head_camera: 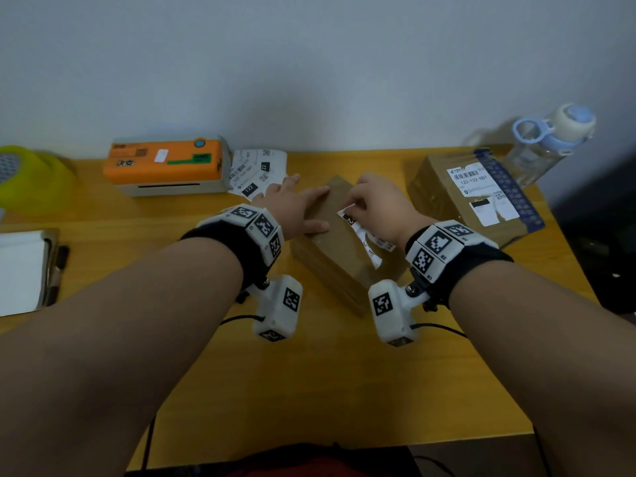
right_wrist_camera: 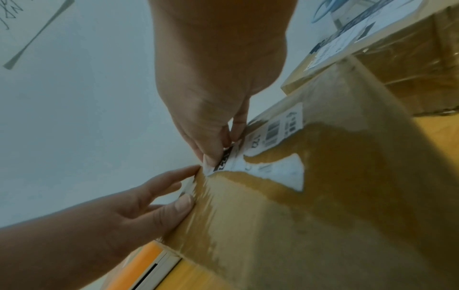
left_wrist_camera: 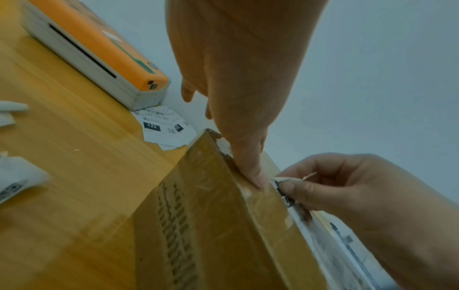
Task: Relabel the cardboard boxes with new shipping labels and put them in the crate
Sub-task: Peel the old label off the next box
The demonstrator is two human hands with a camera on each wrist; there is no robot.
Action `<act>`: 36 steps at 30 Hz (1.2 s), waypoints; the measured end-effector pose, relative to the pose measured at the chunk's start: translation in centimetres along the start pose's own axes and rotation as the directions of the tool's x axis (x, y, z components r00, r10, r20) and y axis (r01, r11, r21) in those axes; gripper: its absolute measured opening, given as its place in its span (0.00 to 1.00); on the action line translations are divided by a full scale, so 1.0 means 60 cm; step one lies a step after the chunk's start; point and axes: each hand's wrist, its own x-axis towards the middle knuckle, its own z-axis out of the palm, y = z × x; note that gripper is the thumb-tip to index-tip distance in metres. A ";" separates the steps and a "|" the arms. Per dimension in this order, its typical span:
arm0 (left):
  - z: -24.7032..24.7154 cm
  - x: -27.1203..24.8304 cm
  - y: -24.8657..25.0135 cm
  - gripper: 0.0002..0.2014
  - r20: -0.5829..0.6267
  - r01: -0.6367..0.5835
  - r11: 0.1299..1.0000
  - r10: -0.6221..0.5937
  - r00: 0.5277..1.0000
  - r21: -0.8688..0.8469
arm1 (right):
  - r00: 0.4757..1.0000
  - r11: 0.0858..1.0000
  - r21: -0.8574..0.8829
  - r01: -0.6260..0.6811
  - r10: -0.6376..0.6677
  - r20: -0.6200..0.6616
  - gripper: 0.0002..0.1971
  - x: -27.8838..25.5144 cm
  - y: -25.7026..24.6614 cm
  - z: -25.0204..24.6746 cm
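A taped cardboard box [head_camera: 335, 249] lies at the middle of the yellow table [head_camera: 309, 373], with a torn white shipping label [head_camera: 364, 235] on its top. My left hand [head_camera: 297, 208] lies flat on the box's left edge, fingers straight, pressing it down [left_wrist_camera: 250, 168]. My right hand [head_camera: 373, 204] pinches a lifted corner of the old label [right_wrist_camera: 221, 162] between thumb and fingers. A second box [head_camera: 471, 197] with a partly torn label stands at the right. Loose printed labels [head_camera: 256, 173] lie behind the left hand. No crate is in view.
An orange label printer [head_camera: 168, 165] sits at the back left by the wall. A clear water bottle [head_camera: 547, 146] stands at the back right corner. A green object [head_camera: 31, 177] and a notebook with pens [head_camera: 24, 270] occupy the left edge.
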 end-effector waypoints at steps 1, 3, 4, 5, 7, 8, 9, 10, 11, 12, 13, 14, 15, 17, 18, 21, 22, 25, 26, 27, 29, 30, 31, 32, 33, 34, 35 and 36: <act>-0.002 0.002 -0.001 0.38 0.003 0.008 1.000 -0.008 1.000 0.013 | 1.000 1.000 0.017 0.001 -0.001 -0.004 0.07 -0.002 0.000 -0.001; -0.007 0.004 -0.003 0.37 0.008 0.024 0.999 -0.024 1.000 0.040 | 1.000 0.999 0.032 -0.004 0.004 -0.014 0.08 -0.009 0.000 -0.003; -0.009 0.006 -0.003 0.37 0.009 0.031 0.999 -0.032 0.999 0.045 | 1.000 1.000 0.027 -0.004 0.005 -0.021 0.08 -0.011 0.001 -0.005; -0.009 0.007 -0.003 0.37 0.011 0.039 0.998 -0.039 0.999 0.041 | 1.000 1.000 0.021 -0.003 0.004 -0.030 0.08 -0.013 0.001 -0.007; -0.006 0.008 -0.002 0.37 0.015 0.050 0.999 -0.051 0.999 0.020 | 0.999 1.000 0.013 -0.001 0.002 -0.039 0.08 -0.018 0.001 -0.011; -0.004 0.007 0.000 0.37 0.015 0.053 0.999 -0.053 0.998 0.011 | 0.999 1.000 0.013 0.001 -0.001 -0.039 0.08 -0.021 0.003 -0.014; -0.003 0.007 0.001 0.37 0.013 0.054 0.999 -0.054 0.998 0.004 | 0.999 1.000 0.015 0.007 -0.006 -0.038 0.08 -0.024 0.006 -0.016; 0.000 0.006 0.002 0.37 0.013 0.052 0.999 -0.052 0.999 -0.002 | 0.999 1.000 0.022 0.012 -0.011 -0.039 0.08 -0.028 0.009 -0.017; 0.001 0.006 0.004 0.37 0.012 0.049 0.999 -0.049 0.999 -0.009 | 0.999 0.999 0.031 0.014 -0.013 -0.042 0.08 -0.032 0.012 -0.019; 0.001 0.004 0.005 0.37 0.013 0.047 0.999 -0.046 0.999 -0.014 | 0.999 0.999 0.041 0.013 -0.011 -0.046 0.08 -0.036 0.015 -0.020; 0.001 0.003 0.006 0.37 0.013 0.047 0.999 -0.046 0.999 -0.018 | 0.999 0.999 0.051 0.010 -0.007 -0.051 0.08 -0.039 0.017 -0.019; 0.001 0.003 0.006 0.37 0.013 0.048 0.999 -0.048 0.999 -0.021 | 0.998 0.998 0.062 0.006 -0.002 -0.056 0.07 -0.042 0.020 -0.018; 0.001 0.002 0.007 0.37 0.013 0.050 0.998 -0.050 0.999 -0.022 | 0.998 0.997 0.077 0.000 0.005 -0.061 0.07 -0.045 0.022 -0.017; -0.001 0.000 0.008 0.37 0.011 0.054 0.998 -0.053 0.999 -0.022 | 0.997 0.993 0.119 -0.014 0.022 -0.070 0.07 -0.050 0.026 -0.015; -0.001 -0.001 0.009 0.37 0.011 0.056 0.998 -0.056 0.998 -0.021 | 0.997 0.991 0.136 -0.018 0.028 -0.075 0.06 -0.053 0.027 -0.015; -0.001 -0.004 0.011 0.36 0.009 0.069 0.998 -0.069 0.998 -0.008 | 0.995 0.986 0.163 -0.020 0.035 -0.091 0.06 -0.060 0.029 -0.013; 0.000 -0.004 0.011 0.36 0.008 0.074 0.997 -0.074 0.997 -0.002 | 0.995 0.986 0.164 -0.019 0.035 -0.096 0.06 -0.063 0.029 -0.013; 0.003 -0.005 0.012 0.36 0.012 0.088 0.996 -0.088 0.996 0.000 | 0.993 0.984 0.179 -0.017 0.037 -0.111 0.06 -0.074 0.032 -0.011; 0.003 -0.006 0.013 0.36 0.014 0.089 0.996 -0.089 0.996 0.001 | 0.992 0.982 0.190 -0.016 0.039 -0.116 0.06 -0.079 0.034 -0.010; 0.003 -0.006 0.013 0.36 0.016 0.088 0.996 -0.088 0.996 0.003 | 0.992 0.979 0.202 -0.017 0.042 -0.122 0.06 -0.082 0.037 -0.010; 0.001 -0.008 0.014 0.36 0.015 0.085 0.996 -0.085 0.996 0.008 | 0.989 0.974 0.223 -0.027 0.059 -0.139 0.04 -0.090 0.041 -0.009; 0.000 -0.008 0.015 0.36 0.016 0.085 0.996 -0.085 0.996 0.011 | 0.986 0.972 0.233 -0.032 0.068 -0.151 0.03 -0.093 0.042 -0.009; -0.001 -0.009 0.017 0.36 0.017 0.088 0.996 -0.088 0.996 0.016 | 0.983 0.969 0.243 -0.037 0.078 -0.164 0.02 -0.096 0.042 -0.009; -0.002 -0.009 0.018 0.36 0.018 0.091 0.996 -0.092 0.996 0.021 | 0.980 0.967 0.250 -0.045 0.091 -0.175 0.03 -0.097 0.041 -0.009; -0.003 -0.009 0.020 0.36 0.020 0.096 0.995 -0.097 0.995 0.025 | 0.978 0.965 0.257 -0.055 0.104 -0.181 0.05 -0.099 0.040 -0.009; -0.003 -0.009 0.022 0.36 0.024 0.102 0.994 -0.103 0.994 0.029 | 0.976 0.961 0.269 -0.066 0.118 -0.185 0.06 -0.100 0.040 -0.009; -0.003 -0.009 0.023 0.36 0.027 0.107 0.994 -0.108 0.994 0.031 | 0.973 0.955 0.288 -0.070 0.130 -0.193 0.08 -0.102 0.040 -0.009; -0.003 -0.008 0.025 0.36 0.030 0.110 0.993 -0.111 0.993 0.029 | 0.967 0.947 0.315 -0.070 0.143 -0.213 0.10 -0.104 0.043 -0.010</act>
